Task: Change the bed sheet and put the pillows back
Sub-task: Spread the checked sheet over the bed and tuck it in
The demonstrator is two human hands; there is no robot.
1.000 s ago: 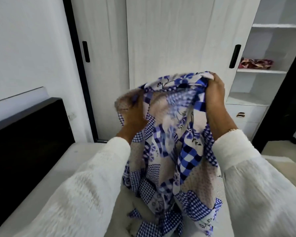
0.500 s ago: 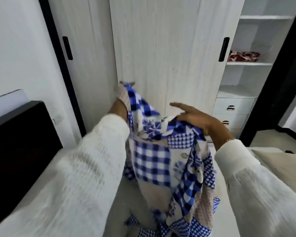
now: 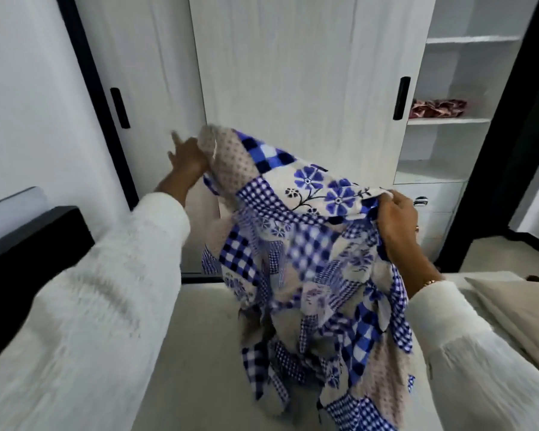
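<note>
**Between the hands: one patterned sheet, part-opened, over a bare mattress**

Item 1. Bed sheet, blue-and-white patchwork with flower and check panels. Held up in the air between both hands. Its top edge runs roughly left to right, higher at the left hand and sloping down to the right one; the rest hangs bunched below and in front of the right forearm, its lower folds reaching the mattress.

Item 2. Left hand. Raised, fingers spread; the sheet's top corner lies against it and appears caught there, though the contact itself is hidden behind the cloth, so the hold cannot be told for sure.

Item 3. Right hand. Lower and nearer the body, fingers curled, pinching the sheet's edge.

Item 4. Mattress. Uncovered, below both hands. Dark headboard lies to the left of the left arm; a beige pillow lies to the right of the right arm.

Item 5. Wardrobe, beyond the hands, doors closed.

Assessment. Spreading stage, early. Next move likely depends on drawing the hands further apart along that top edge so the long side opens across the mattress; the right hand is nearer the hanging bulk.
</note>
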